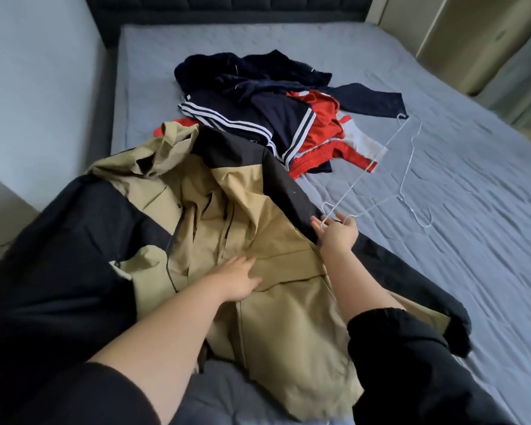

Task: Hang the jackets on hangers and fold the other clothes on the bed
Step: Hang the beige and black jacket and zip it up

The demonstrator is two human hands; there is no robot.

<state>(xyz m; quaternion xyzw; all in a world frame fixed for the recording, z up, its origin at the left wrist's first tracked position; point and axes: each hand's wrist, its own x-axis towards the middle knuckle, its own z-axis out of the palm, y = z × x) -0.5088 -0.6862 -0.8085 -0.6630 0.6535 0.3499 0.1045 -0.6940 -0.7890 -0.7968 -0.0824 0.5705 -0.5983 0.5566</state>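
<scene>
Left hand (pixel 239 279) lies flat with straight fingers, pressing the tan and black jacket (pixel 276 332) spread on the near bed (pixel 457 240). Right hand (pixel 337 231) grips a corner of the white wire hangers (pixel 356 183) beside the jacket. Navy and red clothes (pixel 258 118) are piled behind.

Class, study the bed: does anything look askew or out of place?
Yes. The clothes heap mid-bed is crumpled and unfolded, and the wire hangers lie askew beside it, one overlapping its red-and-white edge.
</scene>
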